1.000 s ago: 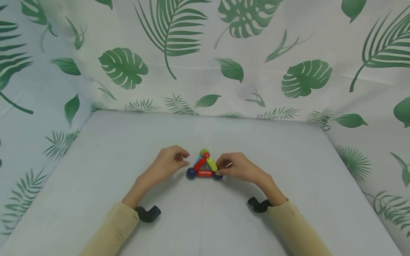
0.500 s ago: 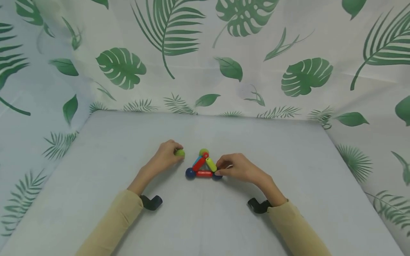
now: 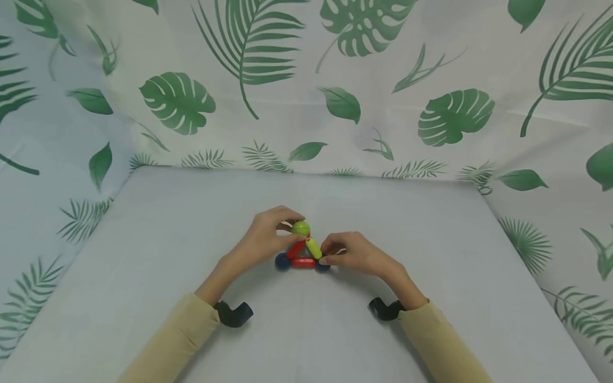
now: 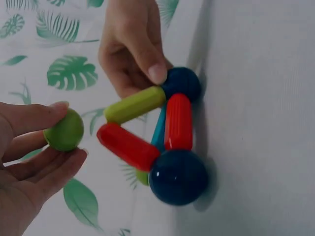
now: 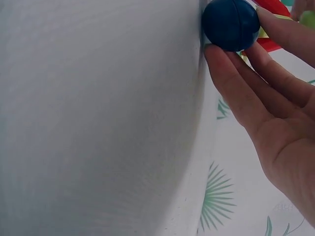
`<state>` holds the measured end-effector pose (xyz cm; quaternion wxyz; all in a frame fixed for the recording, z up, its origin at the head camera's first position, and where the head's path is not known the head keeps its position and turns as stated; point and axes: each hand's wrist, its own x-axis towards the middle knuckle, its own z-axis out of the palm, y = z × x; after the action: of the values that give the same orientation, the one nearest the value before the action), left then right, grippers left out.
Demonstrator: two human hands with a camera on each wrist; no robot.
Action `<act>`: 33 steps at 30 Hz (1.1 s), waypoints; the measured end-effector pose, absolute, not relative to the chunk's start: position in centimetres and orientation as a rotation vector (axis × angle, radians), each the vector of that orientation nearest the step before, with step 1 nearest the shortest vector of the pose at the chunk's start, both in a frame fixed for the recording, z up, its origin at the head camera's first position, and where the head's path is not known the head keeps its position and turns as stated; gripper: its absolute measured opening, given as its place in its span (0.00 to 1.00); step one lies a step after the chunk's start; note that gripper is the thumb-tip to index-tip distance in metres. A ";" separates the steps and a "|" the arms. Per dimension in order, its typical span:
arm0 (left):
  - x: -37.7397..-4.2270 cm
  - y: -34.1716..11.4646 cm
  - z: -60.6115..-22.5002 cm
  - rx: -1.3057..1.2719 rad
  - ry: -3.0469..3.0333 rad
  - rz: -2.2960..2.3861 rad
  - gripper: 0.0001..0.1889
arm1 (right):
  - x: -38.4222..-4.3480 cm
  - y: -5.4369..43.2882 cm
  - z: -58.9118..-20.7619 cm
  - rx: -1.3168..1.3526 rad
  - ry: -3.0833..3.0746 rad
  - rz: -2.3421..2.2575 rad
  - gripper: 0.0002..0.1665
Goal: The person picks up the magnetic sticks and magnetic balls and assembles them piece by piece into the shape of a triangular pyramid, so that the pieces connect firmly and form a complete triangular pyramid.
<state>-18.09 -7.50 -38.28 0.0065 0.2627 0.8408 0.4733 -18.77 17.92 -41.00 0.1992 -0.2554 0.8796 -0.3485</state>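
My left hand (image 3: 265, 234) pinches a green ball (image 3: 300, 228) between thumb and fingers, above the peak of a small frame of rods and balls. In the left wrist view a gap shows between that ball (image 4: 64, 130) and the leaning rods' top ends. A yellow-green rod (image 3: 313, 248) and a red rod (image 4: 128, 146) lean together there. Along the front, another red rod (image 3: 304, 262) joins two dark blue balls. My right hand (image 3: 359, 252) holds the right blue ball (image 5: 230, 23) with its fingertips; the left blue ball (image 3: 283, 261) stands untouched. Behind, a blue rod (image 4: 158, 132) is partly hidden.
A second green ball (image 4: 142, 177) sits at the frame's back, mostly hidden. White cloth covers the table (image 3: 306, 330), and a leaf-print curtain (image 3: 287, 122) rises behind and at both sides. Each wrist carries a black mount, the left mount (image 3: 234, 314) and the right mount (image 3: 384, 308).
My left hand went from holding nothing beside the frame to gripping a green ball, then moved right with it to above the frame's peak. The right hand keeps its hold.
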 end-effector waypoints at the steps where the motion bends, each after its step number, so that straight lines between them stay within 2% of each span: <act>1: -18.0 -7.3 -38.2 0.845 2.630 1.476 0.18 | -18.8 17.9 -41.0 -0.723 2.458 -0.980 0.10; 12: -17.4 -6.8 -39.0 0.815 2.617 1.425 0.19 | -18.7 18.1 -41.2 -0.875 2.434 -1.019 0.16; 18: -17.2 -6.9 -38.9 0.724 2.585 1.449 0.19 | -19.0 17.9 -41.2 -0.912 2.418 -1.022 0.15; 22: -17.2 -6.9 -39.1 0.689 2.548 1.423 0.24 | -19.0 17.8 -40.8 -0.897 2.413 -1.019 0.15; 26: -17.3 -6.9 -39.6 0.745 2.544 1.371 0.29 | -19.1 17.8 -40.8 -0.880 2.413 -1.015 0.15; 33: -17.5 -7.3 -40.0 0.861 2.617 1.368 0.26 | -19.3 17.6 -40.9 -0.890 2.420 -1.016 0.15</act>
<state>-17.49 -7.29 -40.00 0.0329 0.2798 0.8503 0.4446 -19.32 17.59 -40.93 0.1841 -0.3155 0.8583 -0.3604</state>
